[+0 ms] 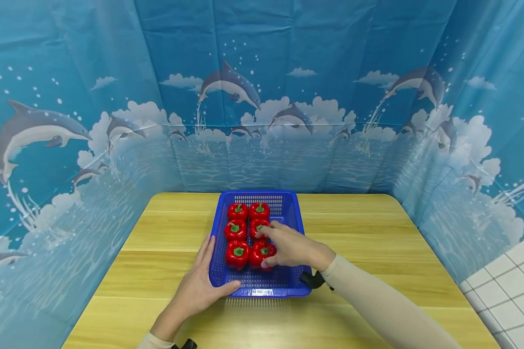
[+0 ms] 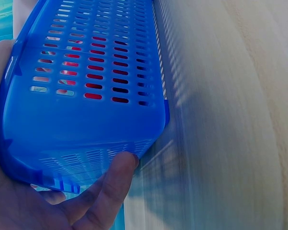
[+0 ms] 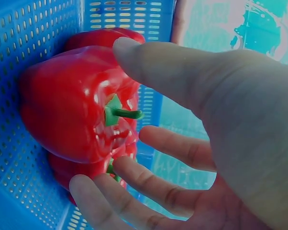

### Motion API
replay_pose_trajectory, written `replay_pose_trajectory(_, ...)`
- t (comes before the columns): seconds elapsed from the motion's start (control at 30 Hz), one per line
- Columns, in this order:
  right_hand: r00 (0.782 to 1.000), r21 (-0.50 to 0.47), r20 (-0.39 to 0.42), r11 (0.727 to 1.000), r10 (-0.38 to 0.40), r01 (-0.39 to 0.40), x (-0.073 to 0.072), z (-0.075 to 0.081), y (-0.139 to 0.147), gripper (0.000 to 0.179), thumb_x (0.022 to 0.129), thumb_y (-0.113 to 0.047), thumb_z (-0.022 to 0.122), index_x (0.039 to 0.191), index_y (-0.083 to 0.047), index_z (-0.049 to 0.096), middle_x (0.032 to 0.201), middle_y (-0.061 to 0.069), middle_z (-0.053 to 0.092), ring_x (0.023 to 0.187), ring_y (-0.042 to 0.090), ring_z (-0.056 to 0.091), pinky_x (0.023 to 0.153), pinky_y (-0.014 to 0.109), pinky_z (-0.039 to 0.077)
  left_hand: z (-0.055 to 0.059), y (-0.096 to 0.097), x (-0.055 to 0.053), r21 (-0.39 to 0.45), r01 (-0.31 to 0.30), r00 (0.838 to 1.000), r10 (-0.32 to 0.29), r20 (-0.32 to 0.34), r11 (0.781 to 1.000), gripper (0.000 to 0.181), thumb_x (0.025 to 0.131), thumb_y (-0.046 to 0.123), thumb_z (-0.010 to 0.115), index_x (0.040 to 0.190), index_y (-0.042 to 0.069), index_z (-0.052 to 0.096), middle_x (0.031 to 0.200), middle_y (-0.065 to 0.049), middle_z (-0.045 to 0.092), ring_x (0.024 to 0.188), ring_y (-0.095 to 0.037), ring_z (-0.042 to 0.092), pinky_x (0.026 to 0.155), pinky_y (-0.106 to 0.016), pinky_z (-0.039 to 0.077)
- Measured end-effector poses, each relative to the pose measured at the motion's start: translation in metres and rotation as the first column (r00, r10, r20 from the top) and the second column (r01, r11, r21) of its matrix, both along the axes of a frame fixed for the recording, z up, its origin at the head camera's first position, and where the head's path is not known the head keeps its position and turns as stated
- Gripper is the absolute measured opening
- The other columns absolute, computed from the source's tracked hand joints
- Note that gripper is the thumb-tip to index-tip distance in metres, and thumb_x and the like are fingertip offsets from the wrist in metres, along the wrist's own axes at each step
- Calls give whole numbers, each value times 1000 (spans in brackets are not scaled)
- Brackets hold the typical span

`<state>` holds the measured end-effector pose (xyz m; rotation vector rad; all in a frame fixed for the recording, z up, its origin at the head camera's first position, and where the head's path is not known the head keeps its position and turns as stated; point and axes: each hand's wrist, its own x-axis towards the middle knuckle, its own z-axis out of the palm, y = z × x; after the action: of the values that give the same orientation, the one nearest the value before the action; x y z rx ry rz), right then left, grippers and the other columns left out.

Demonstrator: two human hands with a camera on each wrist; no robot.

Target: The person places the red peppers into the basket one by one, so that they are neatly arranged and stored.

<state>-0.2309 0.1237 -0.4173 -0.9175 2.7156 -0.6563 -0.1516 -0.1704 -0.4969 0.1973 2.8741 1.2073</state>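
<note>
A blue plastic basket (image 1: pixel 281 293) with slotted walls stands on the wooden table in the head view. Several red bell peppers with green stems sit upright inside it, in two columns. My left hand (image 1: pixel 198 286) holds the near left corner, its thumb over the front rim and its fingers (image 2: pixel 117 179) against the outside of the left wall. Over the right column is my right hand (image 1: pixel 290 246), thumb and fingers spread about the front right bell pepper (image 3: pixel 62 105). The thumb tip overlaps that pepper in the right wrist view; whether it touches cannot be told.
The wooden table (image 1: pixel 358 228) extends to both sides of the basket. A blue curtain (image 1: pixel 262 160) printed with dolphins hangs behind and at the sides. White floor tiles (image 1: pixel 513 286) show at the lower right.
</note>
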Motion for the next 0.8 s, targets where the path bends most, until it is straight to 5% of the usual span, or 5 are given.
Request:
replay_pose_trajectory(0.57, 997, -104, -19, 992, -73, 71, 12, 3, 23, 58, 106, -36, 89, 154, -8, 71, 155, 19, 67, 141, 43, 70, 118, 63, 63, -1, -1, 0, -19, 0, 1000, 0, -6, 1000, 139, 90, 70, 91, 190, 27, 5, 200, 0, 0, 176, -56, 34, 129, -82, 46)
replay_pose_trajectory(0.8, 990, -127, -73, 986, -122, 112, 14, 0, 36, 55, 107, -40, 88, 152, -12, 72, 145, 11, 70, 132, 31, 72, 113, 58, 66, 0, 0, 1, -13, 1, 1000, -1, -5, 1000, 139, 90, 70, 92, 190, 27, 5, 200, -2, 1, 177, -56, 32, 129, -82, 45)
